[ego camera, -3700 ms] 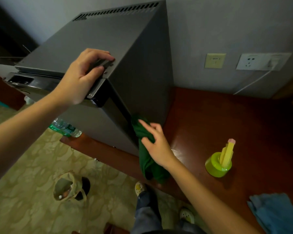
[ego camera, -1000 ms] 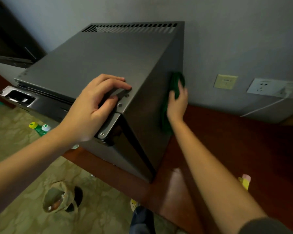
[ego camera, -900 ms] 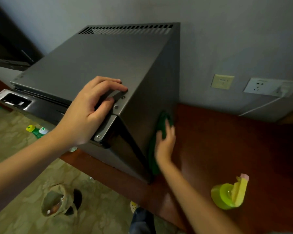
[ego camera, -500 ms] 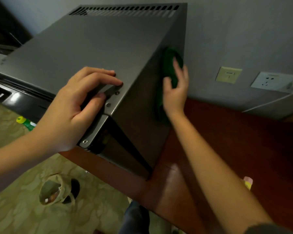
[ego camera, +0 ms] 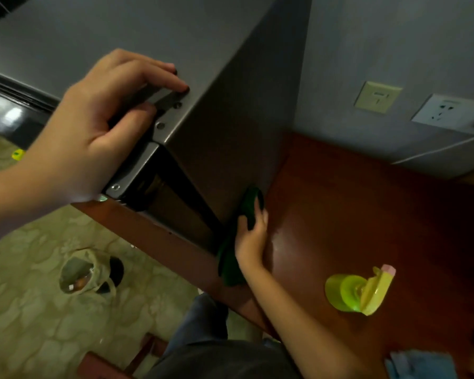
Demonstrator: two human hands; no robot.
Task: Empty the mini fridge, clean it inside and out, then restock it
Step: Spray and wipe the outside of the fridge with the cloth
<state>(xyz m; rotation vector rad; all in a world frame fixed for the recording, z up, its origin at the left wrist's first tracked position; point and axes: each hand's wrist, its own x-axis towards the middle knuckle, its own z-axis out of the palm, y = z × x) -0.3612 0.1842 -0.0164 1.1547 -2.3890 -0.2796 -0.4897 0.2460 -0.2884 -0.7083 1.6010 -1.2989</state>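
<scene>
The right hand [ego camera: 251,237] has dropped from the top rear corner of the side panel, where it was half a second ago, to the bottom of that panel at centre frame, just above the table [ego camera: 367,203]. It has taken the green cloth [ego camera: 230,265] with it. That is one more full stroke down the right-hand wall of the mini fridge [ego camera: 230,119], which fills the upper left and centre of the frame and stands on the table against the wall. The fingers lie fairly straight over the cloth and press it flat on the metal; the loose end hangs below the wrist past the table edge. The left hand [ego camera: 93,127] has not shifted: its fingers are curled over the front top corner by the hinge plate, thumb tucked beneath, gripping the fridge to steady it. Up-and-down passes like this suggest the outside wipe of this wall is nearly covered, with restocking probably not yet begun. The door looks slightly ajar, though the interior is hidden. A green and yellow spray bottle [ego camera: 359,292] lies on the table at lower right, near a blue cloth [ego camera: 422,365] in the corner. A cloth bag [ego camera: 85,274] sits on the floor at lower left.
</scene>
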